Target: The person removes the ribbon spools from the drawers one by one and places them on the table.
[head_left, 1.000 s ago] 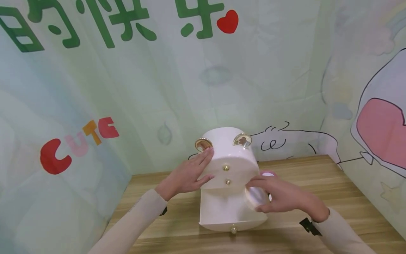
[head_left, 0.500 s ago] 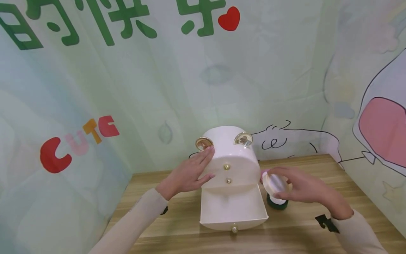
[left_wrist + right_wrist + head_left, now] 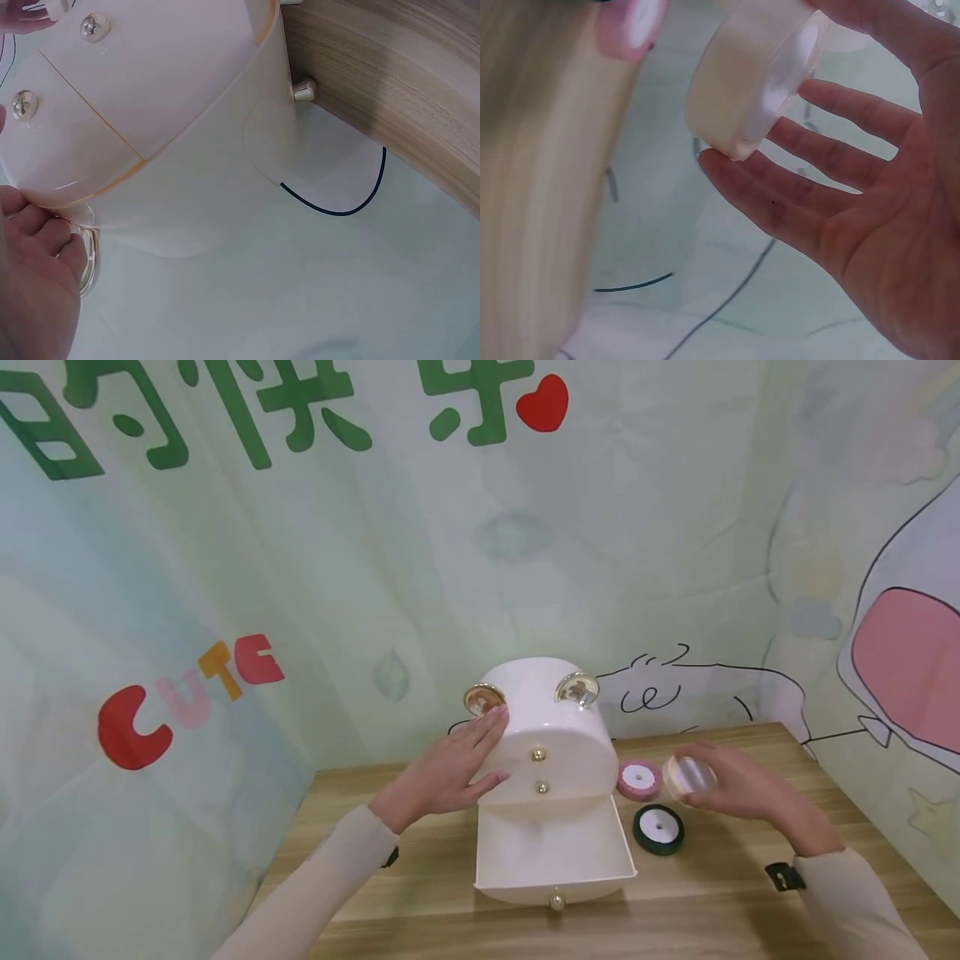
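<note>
My left hand point(image 3: 446, 774) rests on the upper left side of a white rounded storage box point(image 3: 547, 718), its fingers fairly straight beside a gold ear-shaped ring point(image 3: 483, 697). The bottom drawer point(image 3: 555, 847) of the box is pulled out, and its floor looks bare. To the right, my right hand point(image 3: 738, 787) holds a cream ribbon roll point(image 3: 690, 779) between thumb and fingertips; the right wrist view shows the cream ribbon roll point(image 3: 731, 75) tilted. A pink ribbon roll point(image 3: 639, 779) and a dark green ribbon roll point(image 3: 659, 828) lie flat on the table right of the box.
The wooden table point(image 3: 420, 893) meets a printed cloth backdrop point(image 3: 637, 568) at the back and both sides. The drawer's round knob point(image 3: 557, 902) sticks out toward the front. Two gold knobs sit on the box's upper front.
My right hand has carried the cream ribbon roll out of the open drawer and to the right, past the green roll, to beside the pink roll. The left hand has stayed on the box.
</note>
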Available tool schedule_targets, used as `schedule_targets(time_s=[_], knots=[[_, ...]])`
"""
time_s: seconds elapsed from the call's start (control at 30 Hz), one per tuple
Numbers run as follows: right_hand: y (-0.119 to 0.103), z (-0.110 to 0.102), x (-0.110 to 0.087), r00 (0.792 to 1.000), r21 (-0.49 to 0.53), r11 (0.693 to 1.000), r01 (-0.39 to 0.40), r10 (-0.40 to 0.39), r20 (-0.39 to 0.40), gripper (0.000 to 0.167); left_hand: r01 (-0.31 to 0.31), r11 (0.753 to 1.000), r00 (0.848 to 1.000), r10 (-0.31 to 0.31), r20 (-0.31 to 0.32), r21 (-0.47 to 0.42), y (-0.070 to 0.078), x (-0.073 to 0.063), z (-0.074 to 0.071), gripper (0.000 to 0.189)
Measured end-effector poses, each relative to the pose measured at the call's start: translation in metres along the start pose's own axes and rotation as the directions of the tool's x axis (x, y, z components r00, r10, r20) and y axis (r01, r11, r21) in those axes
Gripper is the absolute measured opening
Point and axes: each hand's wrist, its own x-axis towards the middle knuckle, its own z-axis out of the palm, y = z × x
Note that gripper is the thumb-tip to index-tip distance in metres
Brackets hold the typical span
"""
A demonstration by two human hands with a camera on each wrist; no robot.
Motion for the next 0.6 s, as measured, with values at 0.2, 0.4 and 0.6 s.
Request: schedule_targets(time_s=[0.2, 0.4, 0.6], knots=[[0.031, 0.016, 0.004, 0.993, -0.013, 0.995, -0.101, 0.101, 0.057, 0.059, -0.002, 1.0, 1.0, 0.002, -0.001, 0.011, 0.001, 0.001, 0.0, 0.079], [0.052, 0.027, 0.006, 0.985, -0.042, 0.989, -0.139, 0.143, 0.098, 0.057, -0.003, 1.0, 1.0, 0.003, -0.001, 0.021, 0.0, 0.001, 0.001, 0.079], [0.063, 0.033, 0.011, 0.962, -0.071, 0.977, -0.199, 0.208, 0.179, 0.056, -0.003, 1.0, 1.0, 0.003, 0.005, 0.02, 0.0, 0.0, 0.0, 0.078]])
